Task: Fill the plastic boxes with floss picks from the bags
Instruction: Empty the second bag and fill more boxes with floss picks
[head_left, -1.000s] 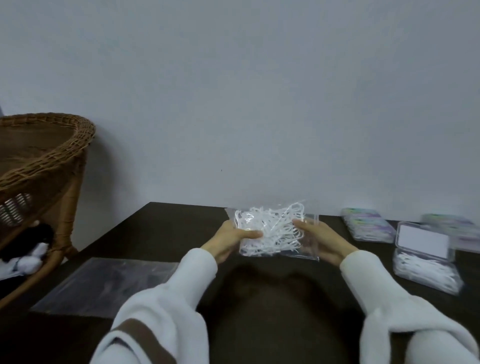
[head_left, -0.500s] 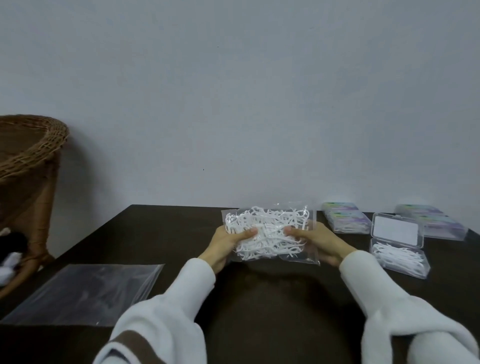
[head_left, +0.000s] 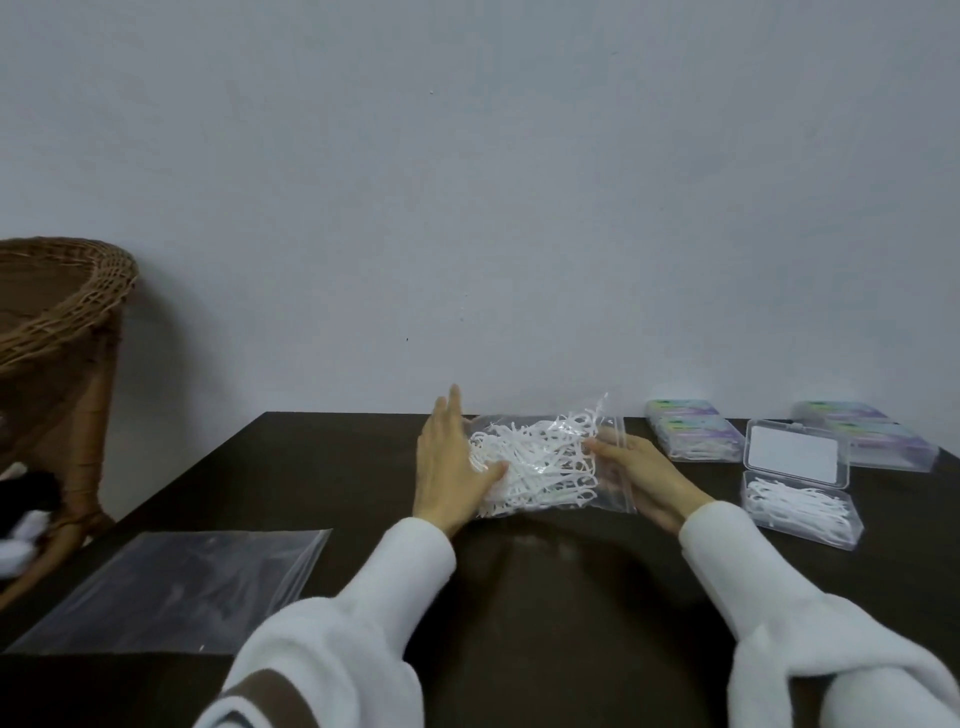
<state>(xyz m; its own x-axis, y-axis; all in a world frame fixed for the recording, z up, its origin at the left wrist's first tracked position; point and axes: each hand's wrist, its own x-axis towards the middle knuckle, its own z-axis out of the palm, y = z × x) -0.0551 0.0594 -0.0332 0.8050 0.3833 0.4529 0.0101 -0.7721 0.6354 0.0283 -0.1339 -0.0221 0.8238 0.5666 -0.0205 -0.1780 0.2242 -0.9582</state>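
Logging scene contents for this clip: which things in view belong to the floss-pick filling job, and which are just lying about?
Part of the job:
- bag of floss picks, between left hand and right hand
- open box, partly filled
- closed boxes

Lying about:
- empty bag, flat on the table
- wicker chair

Two arms in white fleece.
Left sleeve (head_left: 332, 644) has a brown band near the elbow; right sleeve (head_left: 789, 613) plain white, cuffs thick, hands bare.
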